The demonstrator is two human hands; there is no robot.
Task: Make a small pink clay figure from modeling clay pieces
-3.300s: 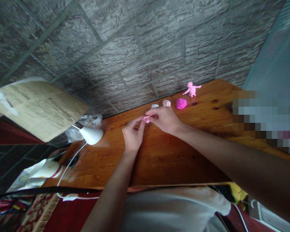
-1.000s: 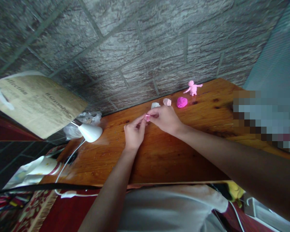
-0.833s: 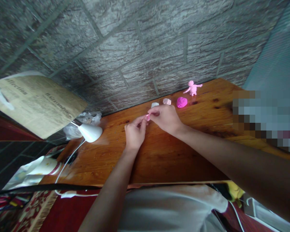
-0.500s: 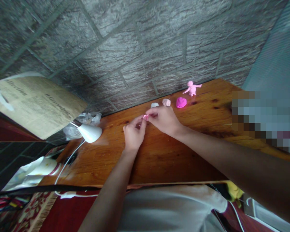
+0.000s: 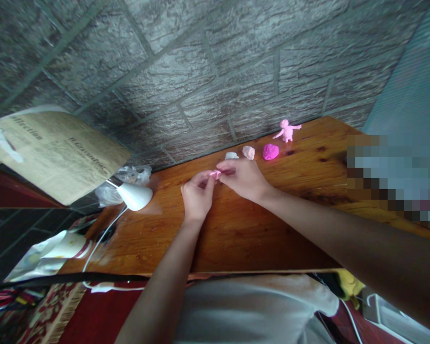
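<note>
Between my fingertips, above the middle of the wooden table [image 5: 243, 239], is a small piece of pink modelling clay [image 5: 215, 175]. My left hand [image 5: 197, 196] pinches it from the left with thumb and forefinger. From the right, my right hand [image 5: 244, 177] has its thumb and fingers closed on the other side of the piece. Just beyond my right hand lie a white clay lump [image 5: 231, 155], a pale pink lump [image 5: 248, 152] and a bright magenta lump [image 5: 271, 152]. A pink clay figure [image 5: 287, 131] with outstretched arms stands behind them near the wall.
A lamp with a white base [image 5: 135, 197] and a newsprint-patterned shade [image 5: 57, 153] stands at the left, its white cord [image 5: 100, 241] running over the table edge. Behind it is a crumpled clear plastic bag [image 5: 139, 176]. A stone-patterned wall [image 5: 208, 76] borders the table's far side.
The pink piece shows more stretched out between my fingertips than before, and my fingers have shifted slightly. The lumps and the figure stay in place on the table; the view has moved a little.
</note>
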